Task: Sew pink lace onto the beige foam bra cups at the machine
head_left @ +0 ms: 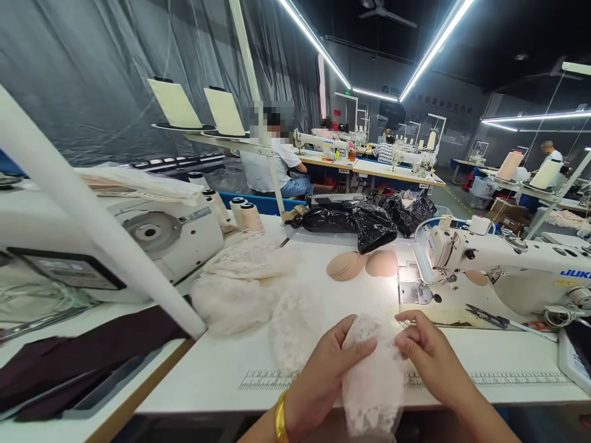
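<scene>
A sheer whitish lace piece (pixel 373 387) hangs between my hands over the table's front edge. My left hand (pixel 330 369) grips its left side, thumb on top, with a gold bracelet at the wrist. On the right edge of the lace, my right hand (pixel 422 351) is closed in a pinch, its fingertips at the fabric. Beyond the hands lie two beige moulded cups (pixel 346 266). To the left spreads a pile of cream lace pieces (pixel 240 283). The sewing machine (pixel 480 246) stands at the right, its lamp lighting the needle plate.
Scissors (pixel 487 315) lie by the machine base. A ruler scale (pixel 484 376) runs along the table front. Black plastic bags (pixel 341 223) sit at the back, near thread cones (pixel 250 217). A white pole (pixel 101 209) slants across the left. A seated person (pixel 272 163) is beyond the table.
</scene>
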Action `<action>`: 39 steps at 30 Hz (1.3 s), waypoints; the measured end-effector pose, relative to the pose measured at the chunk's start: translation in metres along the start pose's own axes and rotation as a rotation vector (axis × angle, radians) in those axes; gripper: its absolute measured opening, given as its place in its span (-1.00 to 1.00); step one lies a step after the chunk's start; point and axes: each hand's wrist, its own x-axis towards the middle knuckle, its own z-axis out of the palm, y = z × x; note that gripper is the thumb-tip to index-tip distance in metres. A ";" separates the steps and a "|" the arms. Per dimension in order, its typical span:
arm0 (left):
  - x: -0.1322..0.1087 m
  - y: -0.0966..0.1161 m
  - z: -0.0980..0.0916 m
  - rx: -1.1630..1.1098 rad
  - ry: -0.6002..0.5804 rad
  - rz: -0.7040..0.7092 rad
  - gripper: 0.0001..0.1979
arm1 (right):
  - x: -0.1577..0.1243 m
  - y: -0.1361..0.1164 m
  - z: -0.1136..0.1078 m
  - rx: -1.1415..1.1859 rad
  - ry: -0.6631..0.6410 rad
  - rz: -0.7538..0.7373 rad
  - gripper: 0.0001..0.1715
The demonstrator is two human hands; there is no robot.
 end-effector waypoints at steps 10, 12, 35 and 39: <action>0.043 0.043 -0.035 1.160 -0.053 0.282 -0.57 | 0.018 0.019 -0.006 0.292 0.184 0.128 -0.43; 0.071 0.067 -0.050 1.530 0.156 0.410 -0.60 | 0.025 0.027 -0.009 0.225 0.231 0.144 -0.38; 0.054 0.065 0.001 1.312 0.031 0.277 -0.88 | 0.032 0.035 -0.014 0.349 0.179 0.089 -0.27; 0.063 0.062 0.010 1.454 -0.104 0.280 -0.81 | 0.025 0.021 -0.010 0.201 0.144 0.047 -0.44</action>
